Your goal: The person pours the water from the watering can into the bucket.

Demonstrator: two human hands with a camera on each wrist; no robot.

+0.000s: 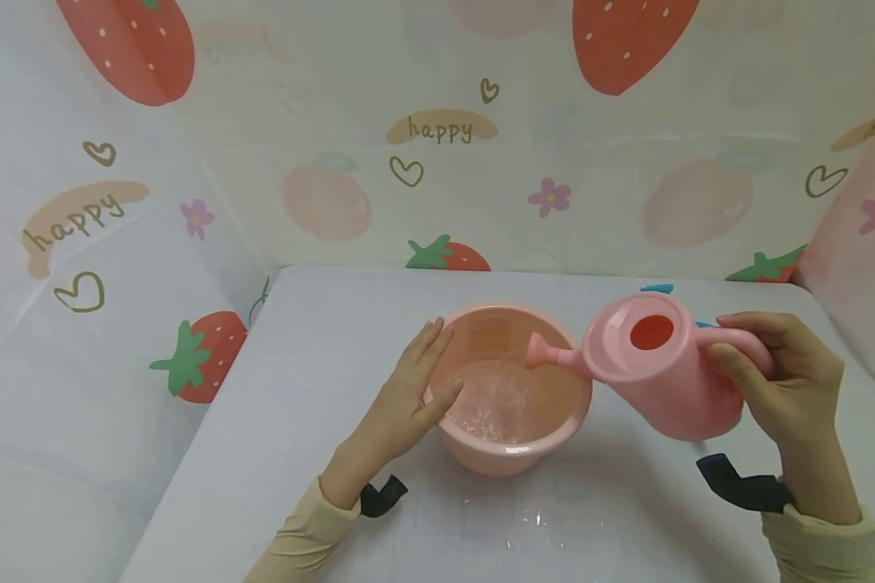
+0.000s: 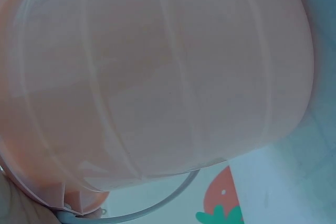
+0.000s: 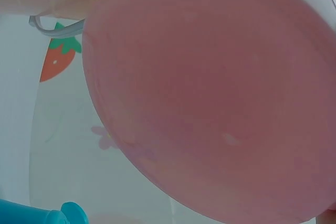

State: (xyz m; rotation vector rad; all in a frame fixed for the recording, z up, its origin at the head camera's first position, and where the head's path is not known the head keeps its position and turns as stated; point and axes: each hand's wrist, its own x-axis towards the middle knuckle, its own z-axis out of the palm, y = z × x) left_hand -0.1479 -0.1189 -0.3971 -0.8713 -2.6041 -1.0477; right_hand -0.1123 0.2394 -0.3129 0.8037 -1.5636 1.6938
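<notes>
A pale pink plastic bucket [image 1: 490, 461] with water [image 1: 503, 401] in it stands on the table in the head view. My left hand [image 1: 401, 401] rests on its left rim, fingers fairly straight. In my right hand [image 1: 798, 380] is the curved handle of a pink watering can [image 1: 671, 393], gripped between fingers and thumb. The can is tilted left, its spout over the bucket's right rim and the rose above the inside. The bucket's ribbed wall [image 2: 142, 77] fills most of the left wrist view, and the can's base [image 3: 210, 98] fills the right wrist view.
Behind the can, mostly hidden, lies a blue object [image 3: 37, 213] with a flared end. Water drops [image 1: 538, 518] dot the white table [image 1: 335, 324] in front of the bucket. Printed cloth [image 1: 262, 121] walls the table's back and sides.
</notes>
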